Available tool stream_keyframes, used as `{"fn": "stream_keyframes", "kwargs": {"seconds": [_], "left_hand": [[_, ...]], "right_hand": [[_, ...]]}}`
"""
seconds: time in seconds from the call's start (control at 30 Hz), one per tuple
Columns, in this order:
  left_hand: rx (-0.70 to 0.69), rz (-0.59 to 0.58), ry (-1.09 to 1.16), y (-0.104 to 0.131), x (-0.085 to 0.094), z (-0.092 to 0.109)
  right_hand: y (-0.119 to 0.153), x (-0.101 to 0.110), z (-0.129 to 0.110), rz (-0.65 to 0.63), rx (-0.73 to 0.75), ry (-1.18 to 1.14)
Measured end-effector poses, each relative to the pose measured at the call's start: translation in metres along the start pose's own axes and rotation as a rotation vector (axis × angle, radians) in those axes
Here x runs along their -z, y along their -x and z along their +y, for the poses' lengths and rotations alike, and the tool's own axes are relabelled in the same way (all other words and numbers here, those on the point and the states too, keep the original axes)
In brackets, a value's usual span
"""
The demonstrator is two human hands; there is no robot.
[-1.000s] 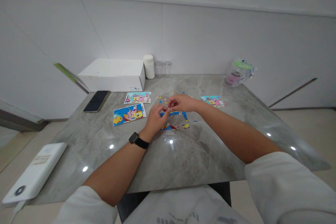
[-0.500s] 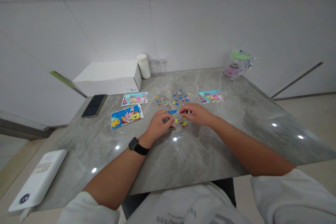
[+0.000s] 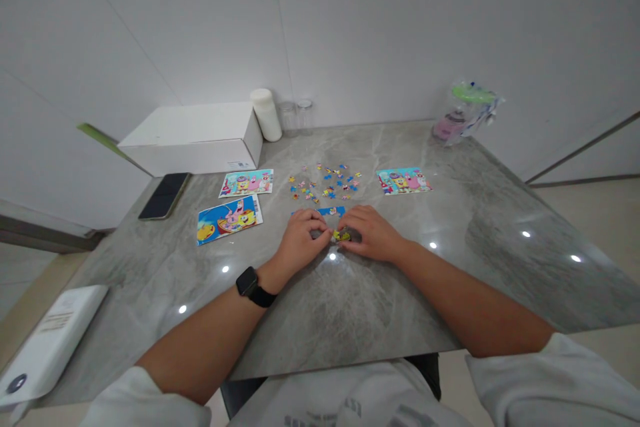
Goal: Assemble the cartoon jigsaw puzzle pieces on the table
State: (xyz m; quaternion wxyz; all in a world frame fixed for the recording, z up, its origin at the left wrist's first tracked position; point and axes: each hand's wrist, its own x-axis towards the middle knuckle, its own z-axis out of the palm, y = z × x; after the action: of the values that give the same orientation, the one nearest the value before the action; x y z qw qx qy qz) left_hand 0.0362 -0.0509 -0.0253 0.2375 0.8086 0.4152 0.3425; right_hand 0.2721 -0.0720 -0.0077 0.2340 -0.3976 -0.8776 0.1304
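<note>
My left hand, with a black watch on its wrist, rests on the grey table with thumb and fingers curled toward small yellow puzzle pieces. From the right, my right hand touches the same pieces, its fingertips bent around them. What each hand pinches is too small to make out. Just beyond the fingers lies a joined blue strip of puzzle, partly hidden by my left hand. Several loose colourful pieces are scattered farther back.
Cartoon picture cards lie at left, behind it and at right. Around them are a phone, white box, white bottle, two glasses, a bagged cup and a white device.
My right hand has come down and nearer to my left hand, around the yellow pieces. More of the blue strip shows. The camera view has shifted slightly.
</note>
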Motion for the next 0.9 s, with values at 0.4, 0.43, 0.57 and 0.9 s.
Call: {"fn": "stream_keyframes", "kwargs": {"seconds": [0.4, 0.43, 0.57, 0.9], "left_hand": [[-0.187, -0.052, -0.033, 0.003, 0.010, 0.007], [-0.205, -0.065, -0.050, 0.003, 0.011, 0.007], [-0.200, -0.100, -0.093, 0.003, 0.011, 0.009], [-0.203, -0.131, -0.116, 0.003, 0.013, 0.010]], "right_hand": [[0.001, -0.002, 0.002, 0.035, -0.049, -0.008], [0.001, -0.002, 0.002, 0.035, -0.045, -0.007], [0.001, -0.004, 0.003, 0.033, -0.018, -0.003], [0.003, 0.004, 0.004, 0.047, -0.029, 0.021]]}}
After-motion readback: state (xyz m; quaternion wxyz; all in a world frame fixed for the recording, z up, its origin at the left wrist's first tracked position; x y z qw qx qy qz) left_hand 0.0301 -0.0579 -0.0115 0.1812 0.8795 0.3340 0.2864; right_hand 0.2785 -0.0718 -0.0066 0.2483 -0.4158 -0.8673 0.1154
